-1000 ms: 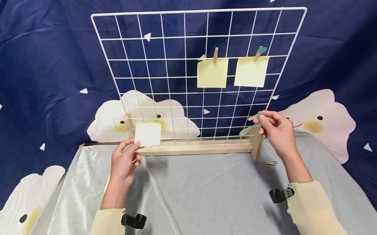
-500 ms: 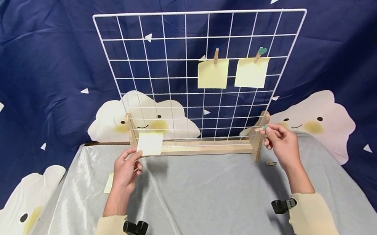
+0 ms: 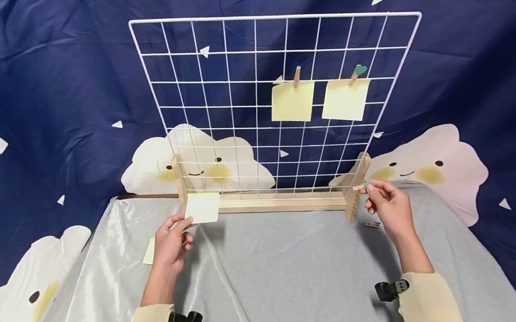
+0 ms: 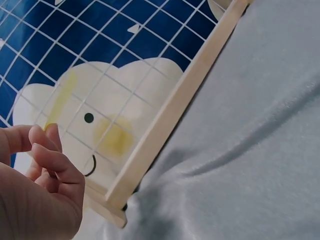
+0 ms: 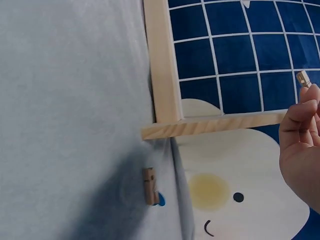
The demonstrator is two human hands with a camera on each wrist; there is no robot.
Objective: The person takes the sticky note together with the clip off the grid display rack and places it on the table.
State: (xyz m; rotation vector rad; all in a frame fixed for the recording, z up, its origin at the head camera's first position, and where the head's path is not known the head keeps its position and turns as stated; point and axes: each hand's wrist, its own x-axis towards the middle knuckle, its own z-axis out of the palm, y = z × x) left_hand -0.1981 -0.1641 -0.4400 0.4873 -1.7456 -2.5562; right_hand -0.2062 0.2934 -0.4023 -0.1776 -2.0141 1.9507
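My left hand (image 3: 169, 243) pinches a pale yellow sticky note (image 3: 203, 207) by its near left corner, between thumb and fingers. The note is held before the left end of the wooden stand; the left wrist view shows it nearly edge-on as a thin yellow strip (image 4: 61, 100). Between thumb and fingertips, my right hand (image 3: 391, 207) pinches a small wooden clothespin (image 3: 358, 187) with a green heart, beside the stand's right foot. Two yellow notes (image 3: 293, 104) hang on the white wire grid (image 3: 226, 53), each under a clothespin; the right pin carries a green heart (image 3: 360, 70).
The grid stands in a wooden base (image 3: 281, 205) at the back of a grey cloth-covered table (image 3: 297, 267). Another clothespin (image 5: 150, 186) with a blue decoration lies right of the base. A yellow note (image 3: 150, 251) lies left of my left forearm. A blue cloud-print curtain (image 3: 41, 73) hangs behind.
My left hand has drawn the sticky note down and back from the grid, its face tilting flatter. My right hand has moved down and slightly right with the clothespin.
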